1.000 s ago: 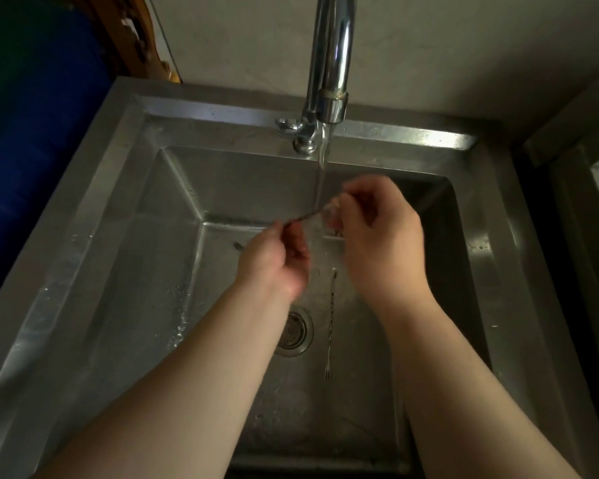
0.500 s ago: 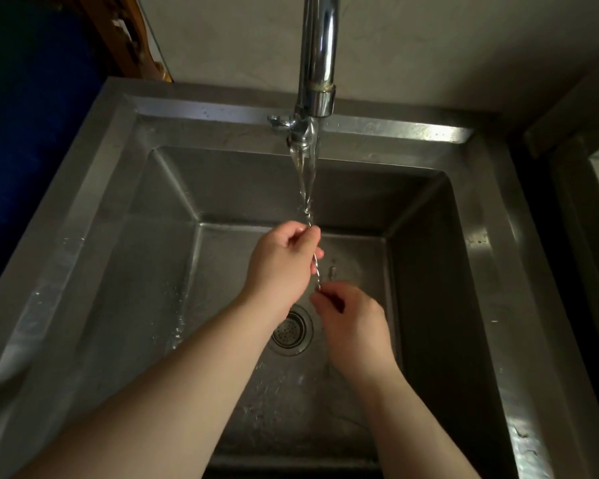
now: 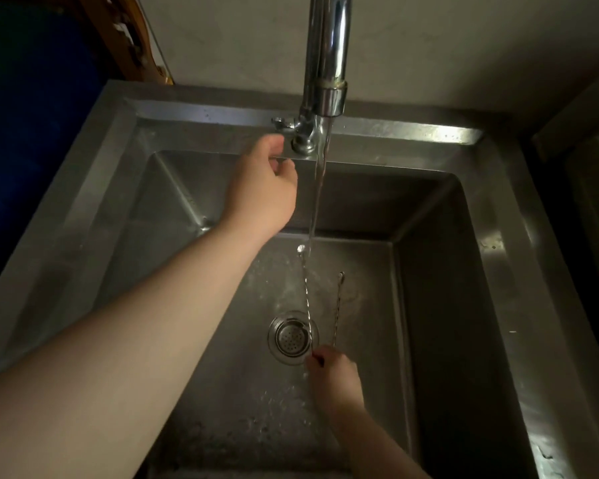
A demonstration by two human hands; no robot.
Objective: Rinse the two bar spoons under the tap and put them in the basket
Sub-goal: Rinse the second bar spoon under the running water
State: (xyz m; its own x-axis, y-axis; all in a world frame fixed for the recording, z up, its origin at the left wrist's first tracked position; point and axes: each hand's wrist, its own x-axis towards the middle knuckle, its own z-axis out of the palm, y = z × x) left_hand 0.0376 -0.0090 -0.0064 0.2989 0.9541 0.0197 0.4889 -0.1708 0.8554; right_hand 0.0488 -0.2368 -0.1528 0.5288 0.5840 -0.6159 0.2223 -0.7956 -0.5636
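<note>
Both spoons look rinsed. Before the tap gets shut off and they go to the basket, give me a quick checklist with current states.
1. Both bar spoons held in the right hand: ok.
2. Left hand at the tap handle: ok, close below it; contact cannot tell.
3. Water off: not ok, running.
4. Spoons clean: cannot tell.
5. Basket located: cannot tell, not in view.
6. Sink free of leftover items: ok, only the drain strainer.

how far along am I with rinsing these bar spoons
Rinsing looks about done: your right hand grips both bar spoons low in the sink. Water still runs; your left hand is by the tap handle. Basket step remains; no basket in view.
</note>
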